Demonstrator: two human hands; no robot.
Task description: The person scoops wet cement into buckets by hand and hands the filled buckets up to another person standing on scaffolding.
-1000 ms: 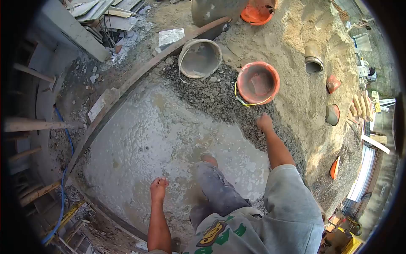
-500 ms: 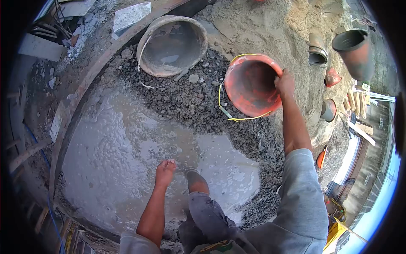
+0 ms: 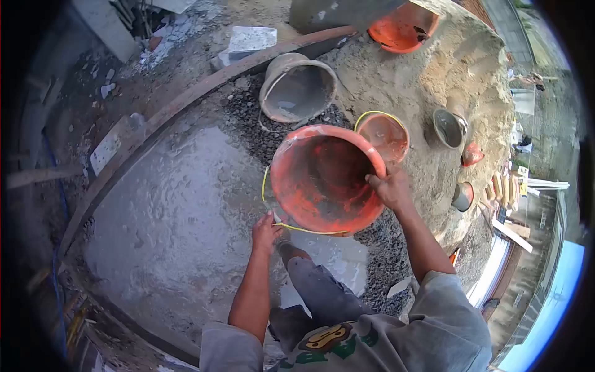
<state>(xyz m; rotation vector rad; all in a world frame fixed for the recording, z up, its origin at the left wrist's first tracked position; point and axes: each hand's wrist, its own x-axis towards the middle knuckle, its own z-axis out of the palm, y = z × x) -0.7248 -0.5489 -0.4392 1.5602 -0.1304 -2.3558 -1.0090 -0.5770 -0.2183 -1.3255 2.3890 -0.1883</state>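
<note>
A large red bucket (image 3: pixel 291 186), smeared with grey, is raised in front of me with its mouth tilted toward me. My right hand (image 3: pixel 394 188) grips its right rim, thumb over the edge. On the lower left, my left hand (image 3: pixel 266 234) is closed at the pale grip of the bucket's yellow wire handle (image 3: pixel 313 232). Beyond it a smaller-looking red bucket (image 3: pixel 387 137) with a yellow handle rests between gravel and sand. Wet grey cement mix (image 3: pixel 167 204) lies below and left of my hands. My leg stands in the mix.
A grey bucket (image 3: pixel 297 93) holding some liquid stands on gravel (image 3: pixel 245 121). Sand (image 3: pixel 427 80) is heaped at the right, with a dark bucket (image 3: pixel 447 128) on it. Another red bucket (image 3: pixel 403 28) lies at the top. A curved board (image 3: pixel 155 124) edges the mix.
The red bucket has come up and closer, toward the left. My left hand has moved from over the mix to its handle. A bucket that hung in the air at the right is now gone from there.
</note>
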